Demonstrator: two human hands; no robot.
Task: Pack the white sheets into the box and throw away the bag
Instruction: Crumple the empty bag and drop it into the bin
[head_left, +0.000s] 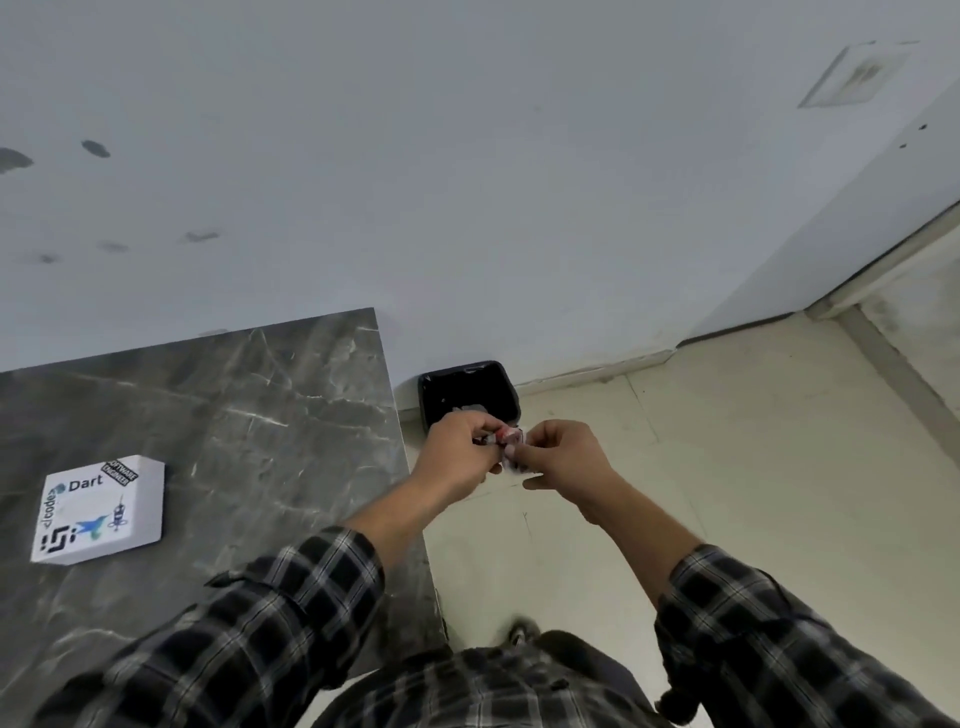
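We pinch the small crumpled bag (511, 447) between left hand (460, 452) and right hand (563, 454), each grip pressed on it | above bin (470, 395) | box (101, 512) on table (260, 415) | risk: light bag drifts past rim onto floor (727, 467)

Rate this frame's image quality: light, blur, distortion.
Head view: soft, even light with no hard shadows; faint sheen on the marble table; wide-angle bending tilts the walls; slight softness on the crumpled bag pinched between left hand and right hand above the black bin; the white box print stays readable.
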